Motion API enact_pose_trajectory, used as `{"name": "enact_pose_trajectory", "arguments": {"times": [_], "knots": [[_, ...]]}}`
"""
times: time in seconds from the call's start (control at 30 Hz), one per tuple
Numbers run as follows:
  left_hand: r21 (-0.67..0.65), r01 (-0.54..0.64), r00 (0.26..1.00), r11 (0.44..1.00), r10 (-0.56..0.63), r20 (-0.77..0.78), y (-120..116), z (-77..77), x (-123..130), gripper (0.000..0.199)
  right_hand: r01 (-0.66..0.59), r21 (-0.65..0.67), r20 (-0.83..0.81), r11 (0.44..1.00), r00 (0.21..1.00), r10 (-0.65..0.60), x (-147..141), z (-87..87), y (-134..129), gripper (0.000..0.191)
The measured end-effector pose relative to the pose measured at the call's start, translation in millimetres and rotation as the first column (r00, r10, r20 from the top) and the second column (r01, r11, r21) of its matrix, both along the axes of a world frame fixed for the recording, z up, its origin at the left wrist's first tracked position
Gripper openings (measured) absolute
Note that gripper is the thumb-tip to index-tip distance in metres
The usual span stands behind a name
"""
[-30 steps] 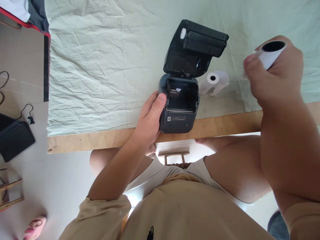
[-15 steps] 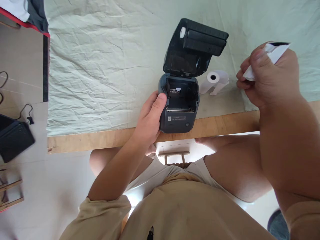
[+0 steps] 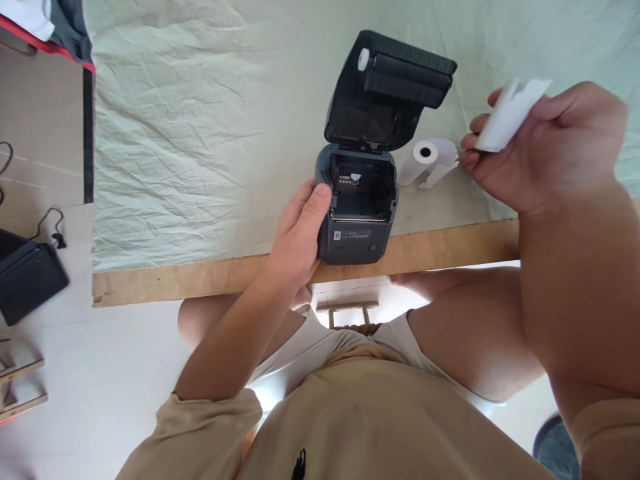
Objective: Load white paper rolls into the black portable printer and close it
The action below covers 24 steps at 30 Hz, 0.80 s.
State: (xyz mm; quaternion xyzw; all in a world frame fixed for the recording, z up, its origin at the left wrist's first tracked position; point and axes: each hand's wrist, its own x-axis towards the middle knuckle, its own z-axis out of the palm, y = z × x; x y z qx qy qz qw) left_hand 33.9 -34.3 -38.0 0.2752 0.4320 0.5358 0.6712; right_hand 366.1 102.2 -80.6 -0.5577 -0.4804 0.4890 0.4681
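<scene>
A dark portable printer [image 3: 356, 233] lies near the table's front edge with its lid [image 3: 387, 87] raised and its paper bay bare. My left hand [image 3: 299, 237] grips the printer's left side, the thumb on its rim. Just right of the printer, a white paper roll [image 3: 419, 162] stands on the cloth with its loose end curling to the right. My right hand [image 3: 545, 143] is turned palm up at the right, holding a piece of white paper [image 3: 513, 115] that is blurred at its upper end.
A pale green cloth [image 3: 200, 133] covers the table, whose wooden edge [image 3: 165, 283] runs along the front. On the floor at the left are a black box-like object [image 3: 33, 277] with a cable and a wooden frame [image 3: 23, 390]. A dark round container [image 3: 557, 447] shows at the lower right.
My right hand has rolled over, turning its palm upward, and the white paper in it has shifted left and shows more of its surface. My left hand keeps its hold on the printer.
</scene>
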Motion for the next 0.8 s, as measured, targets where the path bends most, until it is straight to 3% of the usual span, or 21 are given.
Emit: {"name": "enact_pose_trajectory", "arguments": {"times": [0.07, 0.23, 0.47, 0.57, 0.8], "knots": [[-0.008, 0.001, 1.000, 1.000, -0.001, 0.000, -0.2, 0.7, 0.0, 0.029, 0.021, -0.013, 0.036, 1.000, 0.999, -0.021, -3.9, -4.7, 3.4, 0.006], [-0.044, -0.007, 1.000, 0.999, 0.006, -0.008, -0.5, 2.7, 0.0, 0.030, 0.034, 0.062, 0.062, 0.997, 0.997, -0.038, -8.2, -14.1, -1.4, 0.046], [-0.038, -0.019, 1.000, 0.999, 0.019, -0.013, 1.0, -0.6, 0.1, 0.033, 0.039, 0.087, 0.087, 0.995, 0.995, -0.046, 3.2, -31.4, 13.3, 0.030], [-0.015, -0.015, 1.000, 1.000, 0.015, -0.011, 1.1, -1.3, 0.3, 0.032, 0.067, 0.112, 0.067, 0.991, 0.995, -0.075, 2.2, -36.6, 22.5, 0.037], [-0.021, -0.007, 0.999, 1.000, 0.006, -0.036, -0.1, 2.0, 0.5, 0.034, 0.008, 0.204, 0.169, 0.979, 0.985, -0.043, -18.0, -20.0, -0.4, 0.054]]}}
